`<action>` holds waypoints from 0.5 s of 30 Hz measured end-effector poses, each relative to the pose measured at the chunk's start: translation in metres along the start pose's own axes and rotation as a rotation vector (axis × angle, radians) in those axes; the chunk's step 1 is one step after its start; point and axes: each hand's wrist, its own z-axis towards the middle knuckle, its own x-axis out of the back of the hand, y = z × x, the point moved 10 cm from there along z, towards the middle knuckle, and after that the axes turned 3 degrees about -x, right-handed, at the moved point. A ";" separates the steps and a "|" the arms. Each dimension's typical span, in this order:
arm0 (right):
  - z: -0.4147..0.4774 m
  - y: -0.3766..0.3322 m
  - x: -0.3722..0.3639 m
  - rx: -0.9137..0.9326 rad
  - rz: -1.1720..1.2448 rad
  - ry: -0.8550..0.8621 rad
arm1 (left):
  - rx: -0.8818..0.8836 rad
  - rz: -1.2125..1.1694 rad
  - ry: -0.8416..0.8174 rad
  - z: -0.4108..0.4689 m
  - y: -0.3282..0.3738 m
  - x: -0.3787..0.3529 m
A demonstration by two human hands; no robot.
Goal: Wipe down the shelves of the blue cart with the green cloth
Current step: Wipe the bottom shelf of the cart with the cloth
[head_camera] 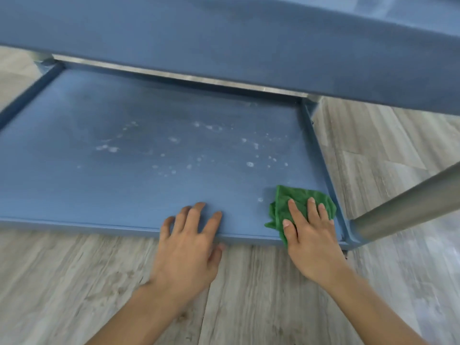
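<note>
The blue cart's lower shelf (124, 185) fills the middle of the head view, with white droplets and smears scattered across its centre and right. The green cloth (298, 197) lies crumpled in the shelf's near right corner. My right hand (308, 235) presses flat on the cloth, fingers spread over it. My left hand (189, 245) rests on the shelf's front rim beside it, fingers on the blue surface and thumb over the edge. An upper blue shelf (224, 38) overhangs the back of the lower one.
A grey metal cart leg (408, 210) rises from the near right corner and slants up to the right. A metal crossbar (179, 75) runs under the upper shelf. Grey wood-look floor (99, 282) surrounds the cart.
</note>
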 end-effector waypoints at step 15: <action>-0.004 -0.257 -0.030 0.151 0.144 0.098 | 0.374 0.105 -0.191 -0.120 -0.312 0.051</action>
